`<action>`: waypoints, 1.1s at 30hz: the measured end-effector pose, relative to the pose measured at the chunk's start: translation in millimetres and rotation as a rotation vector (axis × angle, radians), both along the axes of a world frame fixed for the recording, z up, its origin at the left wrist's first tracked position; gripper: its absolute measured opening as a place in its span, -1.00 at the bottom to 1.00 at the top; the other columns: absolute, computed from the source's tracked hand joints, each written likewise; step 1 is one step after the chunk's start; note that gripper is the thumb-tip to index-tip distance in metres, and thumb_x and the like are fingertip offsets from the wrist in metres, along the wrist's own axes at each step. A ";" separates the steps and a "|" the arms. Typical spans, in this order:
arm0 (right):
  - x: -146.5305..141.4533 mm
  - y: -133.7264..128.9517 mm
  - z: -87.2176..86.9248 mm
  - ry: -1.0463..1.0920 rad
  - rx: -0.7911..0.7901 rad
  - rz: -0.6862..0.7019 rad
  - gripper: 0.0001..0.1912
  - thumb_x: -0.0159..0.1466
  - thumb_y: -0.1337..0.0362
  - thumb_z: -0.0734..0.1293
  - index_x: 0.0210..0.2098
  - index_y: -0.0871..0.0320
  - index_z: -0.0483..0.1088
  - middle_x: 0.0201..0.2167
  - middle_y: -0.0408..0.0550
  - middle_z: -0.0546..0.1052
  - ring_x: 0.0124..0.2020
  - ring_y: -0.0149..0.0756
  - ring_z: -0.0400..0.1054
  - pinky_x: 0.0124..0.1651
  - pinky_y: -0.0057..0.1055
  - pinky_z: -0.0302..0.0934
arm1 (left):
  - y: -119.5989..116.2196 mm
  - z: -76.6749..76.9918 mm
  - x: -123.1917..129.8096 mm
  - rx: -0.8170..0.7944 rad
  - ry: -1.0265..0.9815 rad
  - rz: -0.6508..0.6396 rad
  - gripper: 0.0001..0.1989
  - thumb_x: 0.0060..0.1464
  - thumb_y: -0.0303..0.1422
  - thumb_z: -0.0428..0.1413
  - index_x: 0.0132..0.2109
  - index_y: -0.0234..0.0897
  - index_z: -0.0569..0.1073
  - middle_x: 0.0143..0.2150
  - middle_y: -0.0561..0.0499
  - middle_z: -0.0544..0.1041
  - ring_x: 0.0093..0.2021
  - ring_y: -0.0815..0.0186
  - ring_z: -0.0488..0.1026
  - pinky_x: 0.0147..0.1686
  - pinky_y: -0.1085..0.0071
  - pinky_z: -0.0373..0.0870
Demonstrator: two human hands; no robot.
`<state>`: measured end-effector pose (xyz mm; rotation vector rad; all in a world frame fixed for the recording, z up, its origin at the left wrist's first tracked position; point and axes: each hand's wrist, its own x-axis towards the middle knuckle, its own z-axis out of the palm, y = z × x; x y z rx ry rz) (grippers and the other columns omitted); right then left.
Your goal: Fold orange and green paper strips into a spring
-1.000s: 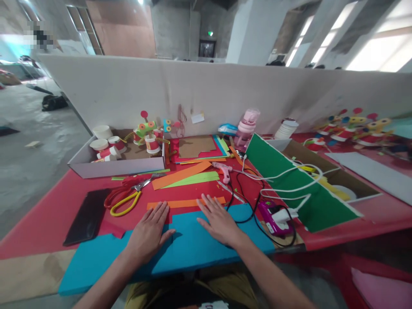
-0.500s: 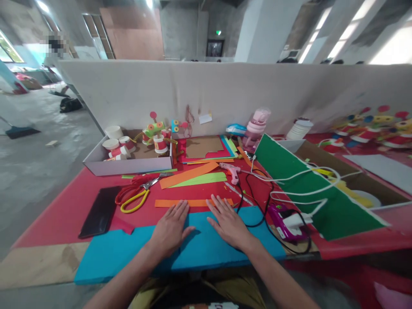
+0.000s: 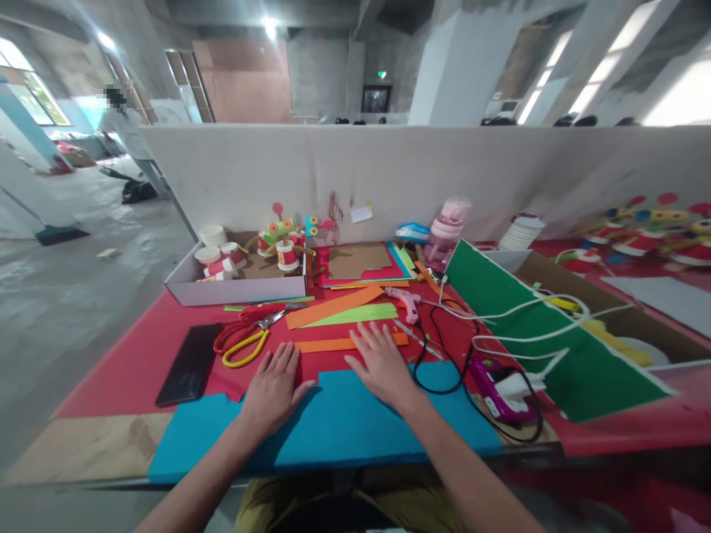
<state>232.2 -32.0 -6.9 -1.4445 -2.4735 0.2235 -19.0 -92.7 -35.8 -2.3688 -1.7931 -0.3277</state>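
The orange strip (image 3: 327,345) lies flat on the red-covered bench (image 3: 122,370), just beyond the blue sheet (image 3: 361,422). The left hand (image 3: 272,396) is palm down, fingertips at the strip's left end; whether they touch it cannot be told. The right hand (image 3: 383,370) lies across the strip nearer its right end. The fingers of both are extended, slightly spread and grasping nothing.

The strip looks like thin paper or card: probably very light, easily bent, creased or torn, and quick to slide under a palm. Lying so flat, it offers little edge to pinch; its ends or long edges seem the best hold, taken lightly. The glue gun (image 3: 405,302) lies near, beyond it.
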 end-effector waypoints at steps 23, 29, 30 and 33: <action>-67.6 19.3 -15.2 0.223 0.012 0.086 -0.48 0.32 0.08 0.30 0.21 0.12 0.31 0.15 0.07 0.44 0.19 -0.05 0.22 0.26 -0.07 0.03 | 65.1 70.2 -75.3 0.116 0.174 0.207 -0.58 0.20 -0.47 -0.08 0.17 -0.26 0.41 0.01 -0.24 0.45 0.04 0.03 0.37 -0.07 0.18 0.31; -102.1 24.8 -13.4 0.264 -0.023 0.115 -0.50 0.19 0.01 0.42 0.05 0.11 0.45 -0.03 0.05 0.49 0.04 -0.05 0.27 0.07 -0.13 0.18 | 22.7 52.6 -83.8 -0.004 0.194 0.272 -0.53 0.20 -0.49 -0.10 0.21 -0.19 0.38 0.02 -0.20 0.45 -0.03 0.05 0.36 -0.16 0.20 0.33; -104.8 25.7 -15.4 0.292 -0.027 0.114 -0.55 0.18 0.03 0.44 0.00 0.11 0.47 -0.06 0.03 0.49 0.03 -0.08 0.28 0.07 -0.17 0.18 | 20.4 49.6 -84.3 -0.011 0.189 0.268 -0.51 0.20 -0.50 -0.11 0.23 -0.17 0.36 0.03 -0.19 0.45 -0.02 0.06 0.36 -0.16 0.20 0.32; -105.9 28.2 -20.6 0.372 -0.034 0.106 -0.66 0.18 0.12 0.47 -0.10 0.12 0.50 -0.11 0.00 0.49 0.00 -0.15 0.28 0.06 -0.25 0.18 | 17.8 43.2 -84.8 -0.019 0.171 0.229 -0.47 0.19 -0.52 -0.12 0.26 -0.12 0.34 0.06 -0.18 0.45 0.02 0.05 0.34 -0.14 0.21 0.32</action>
